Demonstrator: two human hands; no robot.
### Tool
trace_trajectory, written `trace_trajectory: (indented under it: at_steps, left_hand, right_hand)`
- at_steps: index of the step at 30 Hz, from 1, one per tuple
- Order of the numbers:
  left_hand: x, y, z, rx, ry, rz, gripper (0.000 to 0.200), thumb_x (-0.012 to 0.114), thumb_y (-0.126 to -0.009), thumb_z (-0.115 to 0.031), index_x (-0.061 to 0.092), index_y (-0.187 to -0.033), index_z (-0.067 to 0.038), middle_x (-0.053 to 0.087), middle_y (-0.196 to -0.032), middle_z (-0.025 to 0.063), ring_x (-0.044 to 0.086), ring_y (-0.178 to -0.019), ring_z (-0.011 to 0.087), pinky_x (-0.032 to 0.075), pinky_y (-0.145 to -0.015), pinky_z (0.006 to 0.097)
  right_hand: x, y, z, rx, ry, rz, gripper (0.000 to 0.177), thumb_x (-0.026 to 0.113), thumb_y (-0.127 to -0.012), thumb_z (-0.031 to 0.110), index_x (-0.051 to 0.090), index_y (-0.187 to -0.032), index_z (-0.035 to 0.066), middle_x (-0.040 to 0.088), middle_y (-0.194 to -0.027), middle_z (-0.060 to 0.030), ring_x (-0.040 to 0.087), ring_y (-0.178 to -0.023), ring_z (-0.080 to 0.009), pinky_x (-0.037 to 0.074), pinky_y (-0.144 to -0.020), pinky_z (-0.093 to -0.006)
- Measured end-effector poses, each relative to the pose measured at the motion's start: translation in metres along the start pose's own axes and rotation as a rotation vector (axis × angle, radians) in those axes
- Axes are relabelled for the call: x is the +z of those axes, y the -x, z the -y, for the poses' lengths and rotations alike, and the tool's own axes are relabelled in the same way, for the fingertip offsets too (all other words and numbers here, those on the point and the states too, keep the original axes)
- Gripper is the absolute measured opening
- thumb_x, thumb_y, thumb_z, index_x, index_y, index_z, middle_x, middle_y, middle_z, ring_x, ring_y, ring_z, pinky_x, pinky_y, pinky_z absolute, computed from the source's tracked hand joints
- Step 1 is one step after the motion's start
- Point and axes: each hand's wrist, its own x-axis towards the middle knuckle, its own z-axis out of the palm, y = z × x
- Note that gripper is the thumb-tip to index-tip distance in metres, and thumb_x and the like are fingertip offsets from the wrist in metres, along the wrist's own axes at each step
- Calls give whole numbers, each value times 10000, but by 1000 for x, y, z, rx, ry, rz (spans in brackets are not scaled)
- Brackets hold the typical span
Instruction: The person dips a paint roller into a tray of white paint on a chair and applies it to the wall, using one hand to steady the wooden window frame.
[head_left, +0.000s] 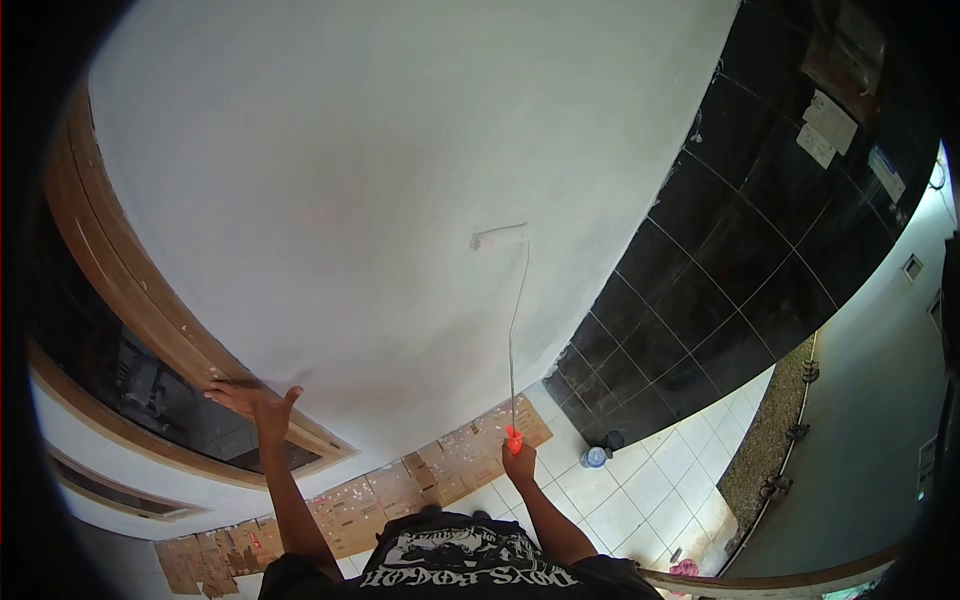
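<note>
1. Two bare hands at a white wall (400, 130): the right hand (518, 461) is clenched around the red handle (514, 438) of a paint roller (502, 237).
2. The roller's far end appears to sit against the wall, left of black tiles (690, 290).
3. The left hand (253, 403), fingers spread and grasping nothing, rests at a wooden frame (170, 335).
4. Paint-flecked cardboard (440, 468) lines the wall's foot; a bluish container (594, 457) stands on pale floor tiles (583, 490).
</note>
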Motion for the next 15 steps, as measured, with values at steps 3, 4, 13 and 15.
trace_trajectory:
  at_steps: [3,4,13,15]
  left_hand:
    - [11,-1,21,-43,-64,72,1619,914,-550,-532,-332,-1419,26,-407,-1432,348,-324,-1393,454,-10,-1153,595]
    - [8,-1,18,-40,-65,81,1619,914,-550,-532,-332,-1419,26,-407,-1432,348,-324,-1393,454,-10,-1153,595]
    - [3,-4,4,-25,-76,120,1724,909,-445,-624,-388,-1376,25,-445,-1407,338,-389,-1344,473,-4,-1116,663]
    - [3,-5,7,-40,-63,139,1741,904,-427,-648,-393,-1369,30,-444,-1403,343,-399,-1334,482,0,-1106,681]
  right_hand:
    - [9,-64,71,-86,-237,-179,369,676,-877,217,558,-620,-21,560,-513,-149,575,-464,-245,427,-489,-408]
    - [8,-80,89,-55,-228,-138,374,673,-881,212,551,-610,-15,554,-507,-121,555,-459,-210,418,-481,-390]
    - [52,-24,79,34,-199,-39,375,668,-872,212,530,-587,11,539,-502,-69,540,-475,-161,395,-471,-374]
    - [58,25,50,91,-137,1,368,673,-850,252,551,-627,-15,571,-535,-161,600,-505,-264,435,-508,-427]
